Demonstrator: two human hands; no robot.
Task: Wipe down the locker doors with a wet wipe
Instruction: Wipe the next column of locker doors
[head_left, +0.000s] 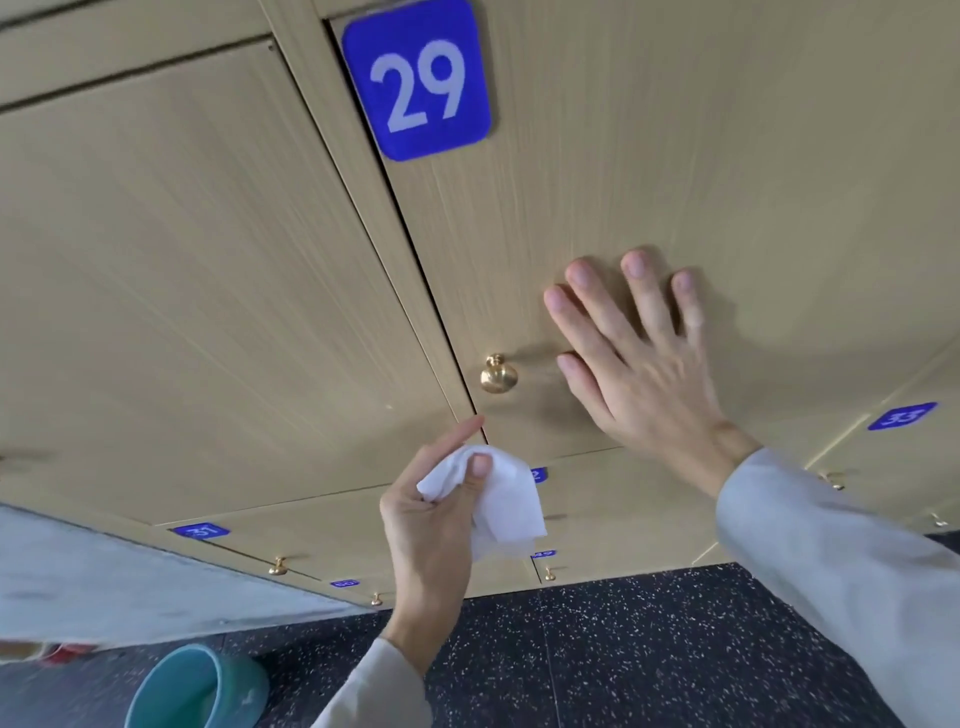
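The wet wipe (498, 493), bunched and white, sits pinched between thumb and curled fingers of my left hand (436, 499), held off the wood just below the brass knob (497, 373) of locker door 29 (675, 156). My right hand (639, 358) lies flat on that door beside the knob, fingers straight and spread, steadying the panel. The blue number plate (418, 78) marks the door's upper corner; the neighbouring door (182, 260) stands to the left, with smaller numbered doors below and a teal bin (192, 686) on the speckled floor (649, 649). To wipe well, I judge I should open the wipe out flatter, press it full against the panel and work in overlapping strokes along the grain, circling the knob and plate edges, with the bracing hand holding the door shut.
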